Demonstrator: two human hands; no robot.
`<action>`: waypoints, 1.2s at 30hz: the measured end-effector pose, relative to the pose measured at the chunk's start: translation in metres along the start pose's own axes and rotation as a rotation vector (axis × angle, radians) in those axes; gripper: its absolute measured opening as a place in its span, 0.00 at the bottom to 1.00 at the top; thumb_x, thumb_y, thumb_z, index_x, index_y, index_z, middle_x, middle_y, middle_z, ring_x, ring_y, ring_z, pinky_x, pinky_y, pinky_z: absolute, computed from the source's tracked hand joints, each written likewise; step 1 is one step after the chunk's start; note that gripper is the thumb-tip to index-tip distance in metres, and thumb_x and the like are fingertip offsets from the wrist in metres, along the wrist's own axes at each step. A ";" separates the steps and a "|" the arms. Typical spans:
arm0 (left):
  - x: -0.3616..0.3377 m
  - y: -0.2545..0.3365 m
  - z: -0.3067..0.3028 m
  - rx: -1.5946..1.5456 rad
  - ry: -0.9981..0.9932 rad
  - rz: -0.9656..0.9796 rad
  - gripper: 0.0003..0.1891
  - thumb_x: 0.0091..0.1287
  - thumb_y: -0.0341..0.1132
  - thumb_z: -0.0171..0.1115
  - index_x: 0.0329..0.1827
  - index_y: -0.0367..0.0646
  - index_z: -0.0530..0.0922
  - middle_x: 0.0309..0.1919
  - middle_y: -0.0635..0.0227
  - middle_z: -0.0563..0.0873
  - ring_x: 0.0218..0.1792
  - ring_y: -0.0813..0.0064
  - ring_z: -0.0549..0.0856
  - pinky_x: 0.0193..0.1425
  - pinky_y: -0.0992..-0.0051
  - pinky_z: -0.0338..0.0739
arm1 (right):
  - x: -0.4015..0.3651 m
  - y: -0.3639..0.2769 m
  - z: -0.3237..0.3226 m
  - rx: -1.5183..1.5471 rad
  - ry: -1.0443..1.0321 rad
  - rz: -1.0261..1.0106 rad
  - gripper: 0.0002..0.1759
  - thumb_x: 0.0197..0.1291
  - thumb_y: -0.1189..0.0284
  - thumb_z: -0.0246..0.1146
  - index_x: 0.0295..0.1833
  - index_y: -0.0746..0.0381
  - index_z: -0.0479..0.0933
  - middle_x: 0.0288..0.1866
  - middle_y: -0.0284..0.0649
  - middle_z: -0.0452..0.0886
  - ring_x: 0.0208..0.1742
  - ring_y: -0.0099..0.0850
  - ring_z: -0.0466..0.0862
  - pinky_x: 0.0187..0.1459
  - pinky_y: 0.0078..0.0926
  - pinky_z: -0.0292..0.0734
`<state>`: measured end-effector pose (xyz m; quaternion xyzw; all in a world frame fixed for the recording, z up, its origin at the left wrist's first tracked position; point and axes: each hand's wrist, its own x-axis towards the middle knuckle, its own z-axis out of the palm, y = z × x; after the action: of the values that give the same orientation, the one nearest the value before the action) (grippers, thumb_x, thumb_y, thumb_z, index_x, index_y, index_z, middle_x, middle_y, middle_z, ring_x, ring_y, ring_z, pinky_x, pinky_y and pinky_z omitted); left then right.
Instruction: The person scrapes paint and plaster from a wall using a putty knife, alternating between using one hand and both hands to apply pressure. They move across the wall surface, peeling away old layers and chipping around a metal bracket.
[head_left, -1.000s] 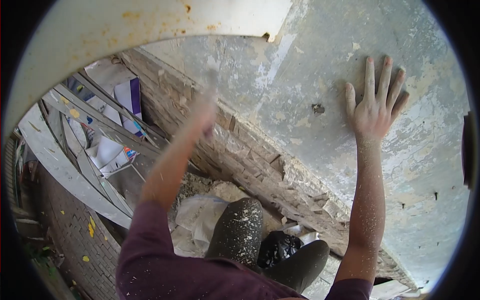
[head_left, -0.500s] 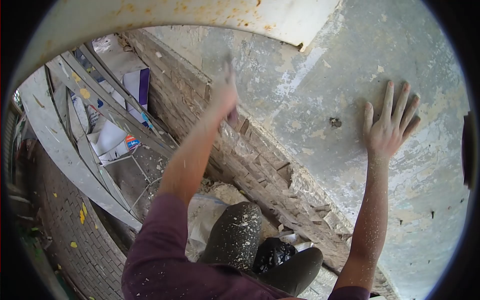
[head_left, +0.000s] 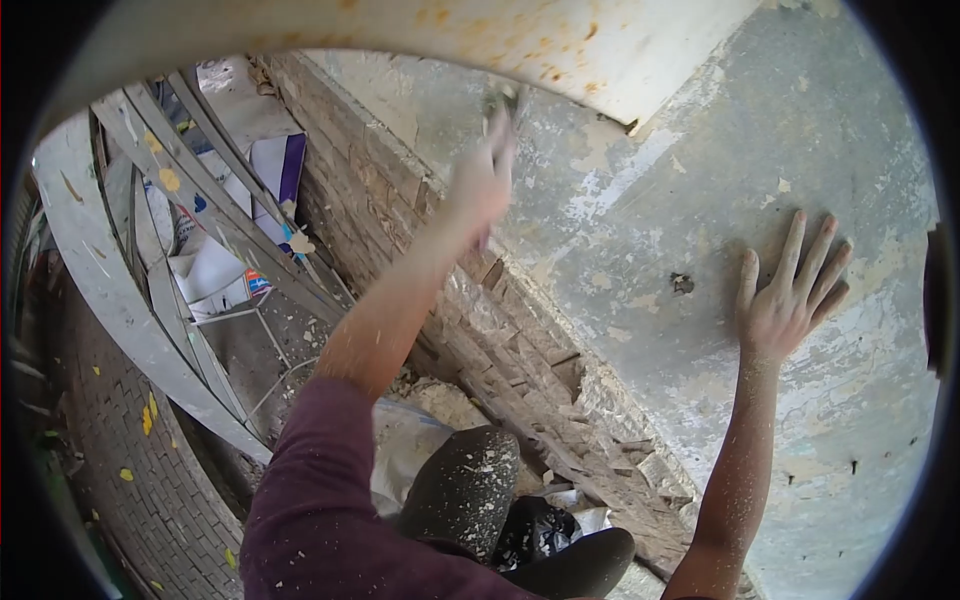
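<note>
Knocking the rust-specked white panel [head_left: 600,60]: likely first mishap, judged from how near the blurred tool [head_left: 503,110] stands to its lower edge in view; depth between them cannot be told. Second: the tool skidding off the pale, flaking wall [head_left: 640,320] onto the rough brick strip [head_left: 470,330], cause being loose paint and an uneven border. Third: the bracing palm slipping, cause being dust on skin and plaster. Left hand [head_left: 482,185], one: raised at far centre over the junction of brick and wall, arm reaching up from the near left, elbow slightly bent; fingers apparently clamped on the tool, exact grip lost to blur; tool end beyond the knuckles, whether touching the wall cannot be told. Right hand [head_left: 785,305], one: laid flat on the wall at right, back of hand uppermost, fingers spread apart and holding nothing, forearm [head_left: 735,470] nearly straight from the near edge. Wall: whole right side, far to near. Trousers [head_left: 465,490], one pair: near centre, knees bent, flecked pale.
</note>
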<state>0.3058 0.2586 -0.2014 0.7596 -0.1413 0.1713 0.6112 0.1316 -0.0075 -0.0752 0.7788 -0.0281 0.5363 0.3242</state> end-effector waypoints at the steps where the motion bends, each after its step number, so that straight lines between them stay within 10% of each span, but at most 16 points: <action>1: 0.026 0.009 -0.011 -0.011 0.005 -0.005 0.26 0.74 0.43 0.44 0.74 0.48 0.57 0.45 0.47 0.84 0.46 0.49 0.84 0.48 0.58 0.75 | -0.001 0.000 0.001 -0.008 -0.001 0.001 0.36 0.63 0.42 0.47 0.75 0.43 0.56 0.79 0.33 0.45 0.80 0.36 0.38 0.74 0.44 0.20; 7: -0.024 0.018 -0.009 -0.027 -0.141 -0.220 0.26 0.72 0.40 0.46 0.73 0.51 0.58 0.41 0.42 0.82 0.41 0.43 0.81 0.48 0.59 0.75 | -0.001 0.005 -0.001 -0.003 0.012 -0.019 0.37 0.64 0.43 0.48 0.75 0.44 0.55 0.80 0.33 0.44 0.80 0.36 0.38 0.74 0.44 0.20; 9: -0.030 -0.003 0.015 0.181 0.050 0.194 0.25 0.72 0.41 0.45 0.73 0.52 0.59 0.39 0.44 0.83 0.38 0.50 0.84 0.45 0.61 0.77 | 0.001 0.000 -0.002 0.012 0.017 -0.017 0.37 0.64 0.44 0.49 0.75 0.44 0.53 0.80 0.33 0.43 0.80 0.37 0.37 0.74 0.44 0.21; 12: 0.034 0.043 -0.022 0.058 0.139 0.027 0.25 0.72 0.42 0.44 0.72 0.52 0.61 0.38 0.47 0.84 0.35 0.57 0.85 0.39 0.65 0.79 | 0.001 0.000 0.000 0.018 0.065 -0.059 0.36 0.64 0.46 0.49 0.76 0.44 0.52 0.80 0.33 0.43 0.80 0.37 0.37 0.74 0.45 0.23; 14: 0.040 0.063 -0.047 0.045 -0.187 -0.234 0.24 0.75 0.43 0.41 0.73 0.51 0.59 0.26 0.54 0.83 0.31 0.70 0.85 0.35 0.71 0.80 | 0.003 -0.001 0.000 0.020 0.071 -0.084 0.36 0.64 0.46 0.49 0.76 0.43 0.52 0.80 0.32 0.43 0.80 0.37 0.38 0.74 0.45 0.25; 15: 0.015 0.057 -0.045 0.009 -0.115 -0.090 0.23 0.75 0.42 0.40 0.72 0.49 0.61 0.23 0.58 0.82 0.23 0.72 0.82 0.24 0.75 0.76 | 0.001 0.000 -0.001 0.017 0.073 -0.090 0.37 0.64 0.46 0.49 0.76 0.43 0.52 0.80 0.32 0.43 0.80 0.37 0.38 0.74 0.46 0.25; 23: 0.038 0.032 0.002 0.088 -0.057 0.112 0.22 0.75 0.43 0.43 0.71 0.54 0.63 0.20 0.60 0.80 0.18 0.76 0.77 0.24 0.77 0.73 | 0.002 -0.002 0.002 -0.034 0.126 -0.105 0.37 0.64 0.42 0.46 0.76 0.43 0.52 0.80 0.33 0.43 0.79 0.39 0.40 0.74 0.48 0.30; 25: 0.067 -0.004 0.026 0.348 0.409 0.772 0.23 0.75 0.43 0.42 0.72 0.55 0.61 0.16 0.62 0.76 0.13 0.76 0.73 0.17 0.75 0.69 | 0.001 -0.001 0.001 -0.043 0.110 -0.117 0.37 0.65 0.42 0.45 0.76 0.43 0.52 0.80 0.34 0.43 0.79 0.40 0.40 0.74 0.49 0.31; 28: -0.010 0.004 0.011 0.179 -0.103 0.305 0.22 0.76 0.44 0.39 0.71 0.54 0.63 0.15 0.61 0.75 0.11 0.74 0.72 0.14 0.72 0.69 | 0.000 0.002 0.002 -0.044 0.091 -0.098 0.37 0.65 0.41 0.43 0.76 0.44 0.51 0.80 0.35 0.44 0.79 0.42 0.40 0.74 0.52 0.31; 36: 0.029 0.060 -0.011 0.301 -0.085 0.247 0.23 0.77 0.42 0.36 0.74 0.55 0.57 0.21 0.58 0.80 0.16 0.70 0.78 0.17 0.72 0.75 | 0.002 -0.002 0.001 -0.045 0.128 -0.132 0.37 0.66 0.42 0.44 0.76 0.44 0.50 0.80 0.34 0.42 0.79 0.41 0.39 0.74 0.50 0.30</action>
<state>0.3061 0.2564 -0.1341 0.8259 -0.2318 0.2318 0.4588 0.1337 -0.0053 -0.0749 0.7357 0.0321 0.5615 0.3774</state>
